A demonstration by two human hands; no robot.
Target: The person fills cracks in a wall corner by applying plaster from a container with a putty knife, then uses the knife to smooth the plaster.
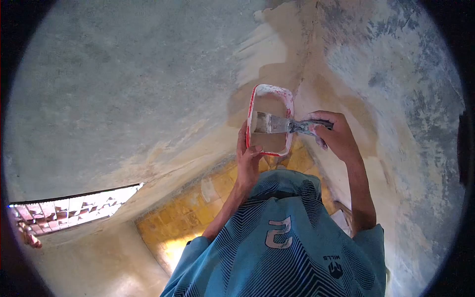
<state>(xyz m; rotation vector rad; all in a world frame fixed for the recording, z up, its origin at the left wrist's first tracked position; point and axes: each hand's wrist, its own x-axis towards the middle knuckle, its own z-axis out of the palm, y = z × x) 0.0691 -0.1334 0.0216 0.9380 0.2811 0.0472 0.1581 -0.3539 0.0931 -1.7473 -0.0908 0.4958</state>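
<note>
My left hand [247, 161] grips a red-rimmed plastic tub [251, 106] by its lower left side, thumb over the edge. White and red smears coat the tub's rim, and a beige paste [271, 143] lies inside it. In my right hand [336, 133] is a putty knife [274, 123], fingers wrapped round its dark handle. Its wide metal blade reaches across the tub, over the paste, with light residue on the metal. Pale smudges mark my right fingers.
A grey plastered wall [138, 89] spreads at left, and a patchy grey-white wall [415, 74] at right. They meet in a corner with damp-looking beige patches. Yellow floor tiles [198, 203] lie below. A bright latticed opening [74, 208] is at lower left.
</note>
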